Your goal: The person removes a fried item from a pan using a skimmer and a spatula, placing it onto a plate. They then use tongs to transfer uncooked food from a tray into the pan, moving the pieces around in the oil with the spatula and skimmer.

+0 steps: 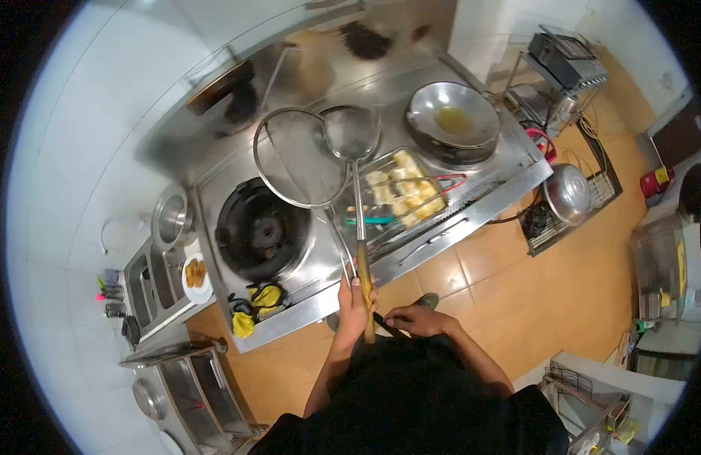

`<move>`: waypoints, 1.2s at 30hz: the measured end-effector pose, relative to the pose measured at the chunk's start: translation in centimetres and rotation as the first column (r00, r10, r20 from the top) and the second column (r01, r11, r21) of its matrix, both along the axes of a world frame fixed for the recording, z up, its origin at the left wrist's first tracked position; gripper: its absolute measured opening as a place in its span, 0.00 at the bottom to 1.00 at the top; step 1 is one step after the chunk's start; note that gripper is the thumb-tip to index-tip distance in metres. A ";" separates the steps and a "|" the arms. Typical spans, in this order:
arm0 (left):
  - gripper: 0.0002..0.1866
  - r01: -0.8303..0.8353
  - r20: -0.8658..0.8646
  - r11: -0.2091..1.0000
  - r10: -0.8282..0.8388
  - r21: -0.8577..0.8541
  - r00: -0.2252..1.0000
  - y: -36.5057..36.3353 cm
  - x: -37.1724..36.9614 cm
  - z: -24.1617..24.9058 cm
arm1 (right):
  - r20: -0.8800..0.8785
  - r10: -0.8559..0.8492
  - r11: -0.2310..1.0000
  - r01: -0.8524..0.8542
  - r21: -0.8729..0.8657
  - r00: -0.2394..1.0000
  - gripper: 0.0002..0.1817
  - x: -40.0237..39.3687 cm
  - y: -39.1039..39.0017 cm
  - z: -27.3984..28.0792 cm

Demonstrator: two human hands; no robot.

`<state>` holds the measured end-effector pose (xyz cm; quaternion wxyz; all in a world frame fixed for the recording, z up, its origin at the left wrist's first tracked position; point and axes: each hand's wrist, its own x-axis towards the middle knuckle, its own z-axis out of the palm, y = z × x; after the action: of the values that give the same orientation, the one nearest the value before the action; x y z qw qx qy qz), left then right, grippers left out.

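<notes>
Wood-handled ladle (pixel 360 227) and wire sieve (pixel 301 159), left of the wok (pixel 476 125) | my left hand (pixel 356 297) wraps both handles | my right hand (pixel 417 318): can't tell its grip | probably stiff, head-heavy; I'd hold the ladle by its wood.

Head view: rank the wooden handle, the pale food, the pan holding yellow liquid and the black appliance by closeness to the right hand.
Nearest to the right hand first:
1. Wooden handle, just left, in the left hand.
2. Pale food, ahead.
3. Pan, beyond the food.
4. Black appliance, far right.
</notes>
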<state>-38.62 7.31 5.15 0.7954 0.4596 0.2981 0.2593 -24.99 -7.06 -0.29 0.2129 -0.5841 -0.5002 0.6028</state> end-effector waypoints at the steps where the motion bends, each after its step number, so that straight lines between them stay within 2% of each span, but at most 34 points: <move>1: 0.24 0.022 0.000 1.000 -0.022 0.000 1.000 -1.0 2.5 -0.3 | -0.039 -0.051 0.992 0.056 0.114 0.998 0.29 1.9 -0.7 0.8; 2: 0.24 0.013 -0.011 1.000 -0.013 0.013 1.000 -2.0 4.9 -0.5 | -0.085 -0.099 0.969 0.116 0.219 0.991 0.29 3.4 -1.5 2.1; 3: 0.24 -0.001 -0.018 1.000 0.001 0.022 1.000 -3.2 6.9 -0.7 | -0.100 -0.194 0.951 0.212 0.224 0.976 0.27 4.6 -2.0 4.4; 4: 0.24 0.011 -0.007 1.000 -0.011 0.013 1.000 -4.1 8.8 -0.9 | -0.088 -0.206 0.951 0.221 0.218 0.975 0.27 5.5 -2.3 6.5; 5: 0.24 0.015 0.036 0.999 -0.017 0.047 0.999 -5.0 10.7 -1.0 | -0.014 -0.312 0.940 0.310 0.139 0.950 0.28 6.4 -2.6 8.3; 6: 0.23 0.012 0.076 0.997 -0.019 0.080 0.997 -5.8 12.3 -1.2 | 0.067 -0.402 0.915 0.398 0.065 0.913 0.29 7.2 -3.1 9.3; 7: 0.23 0.003 0.094 0.992 -0.015 0.127 0.995 -6.5 13.8 -1.7 | 0.079 -0.399 0.917 0.395 0.059 0.914 0.29 7.9 -3.8 9.1; 9: 0.23 -0.014 0.110 0.989 -0.003 0.145 0.994 -7.8 16.1 -1.5 | -0.017 -0.567 0.813 0.562 0.154 0.824 0.29 9.2 -5.0 8.5; 10: 0.22 -0.025 0.118 0.985 0.005 0.169 0.993 -8.3 17.1 -1.4 | -0.012 -0.562 0.816 0.557 0.156 0.827 0.29 10.1 -5.7 8.4; 11: 0.22 -0.021 0.109 0.982 0.001 0.185 0.994 -8.8 17.7 -0.7 | -0.017 -0.560 0.804 0.548 0.229 0.828 0.30 10.9 -6.1 8.5; 12: 0.22 -0.020 0.111 0.982 -0.001 0.186 0.994 -9.1 18.1 -0.7 | -0.022 -0.560 0.786 0.539 0.304 0.828 0.32 11.5 -6.6 8.6; 13: 0.21 -0.002 0.102 0.988 -0.014 0.153 0.995 -9.4 18.5 -0.8 | -0.020 -0.562 0.784 0.540 0.307 0.827 0.32 11.8 -7.0 8.2; 15: 0.20 0.004 0.091 0.988 -0.018 0.152 0.996 -10.1 19.4 0.0 | -0.383 -0.592 0.688 0.692 0.218 0.709 0.36 12.5 -7.0 6.9; 16: 0.20 0.007 0.100 0.989 -0.022 0.151 0.995 -10.5 19.8 0.1 | -0.376 -0.596 0.685 0.694 0.222 0.709 0.36 12.9 -7.1 6.6; 18: 0.19 0.001 0.109 0.992 -0.015 0.127 0.994 -10.5 20.7 -0.2 | -0.307 -0.616 0.602 0.684 0.412 0.726 0.43 13.9 -6.7 6.0; 19: 0.19 0.019 0.096 0.988 -0.034 0.152 0.995 -10.5 21.1 -0.3 | -0.321 -0.627 0.560 0.697 0.448 0.710 0.37 14.1 -6.5 5.2; 20: 0.19 0.016 0.101 0.988 -0.032 0.155 0.994 -10.7 21.7 -0.6 | -0.319 -0.625 0.560 0.694 0.453 0.712 0.37 14.6 -6.3 5.2; 22: 0.19 0.007 0.081 0.963 -0.030 0.271 0.996 -10.8 23.1 -1.8 | -0.201 -0.763 0.573 0.787 0.228 0.614 0.33 15.9 -5.6 5.4; 23: 0.19 -0.005 0.056 0.951 -0.013 0.309 0.998 -10.7 23.9 -1.9 | -0.143 -0.803 0.514 0.794 0.325 0.578 0.32 16.2 -5.1 5.2; 27: 0.21 -0.046 0.012 0.935 0.044 0.352 0.999 -9.7 27.9 -3.4 | -0.010 -0.832 0.530 0.801 0.277 0.554 0.26 19.8 -3.7 5.2; 28: 0.21 -0.056 0.015 0.935 0.054 0.351 0.998 -9.7 28.7 -3.9 | -0.007 -0.827 0.539 0.795 0.279 0.563 0.26 20.7 -3.5 4.6; 30: 0.21 -0.084 -0.023 0.913 0.102 0.400 0.995 -9.4 31.4 -4.0 | -0.118 -0.841 0.464 0.816 0.345 0.528 0.23 23.3 -2.7 3.9; 34: 0.22 -0.132 0.000 0.901 0.145 0.412 0.989 -9.1 36.2 -4.5 | -0.096 -0.809 0.503 0.766 0.400 0.580 0.19 29.1 -2.6 3.9; 36: 0.23 -0.087 -0.123 0.872 0.165 0.481 0.979 -9.4 37.6 -4.6 | -0.051 -0.801 0.532 0.748 0.396 0.597 0.16 31.0 -2.8 3.6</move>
<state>-1.06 -2.05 0.52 0.6137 0.6388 0.3181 0.3378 6.01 -9.88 3.29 0.5313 -0.7320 -0.3076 0.2953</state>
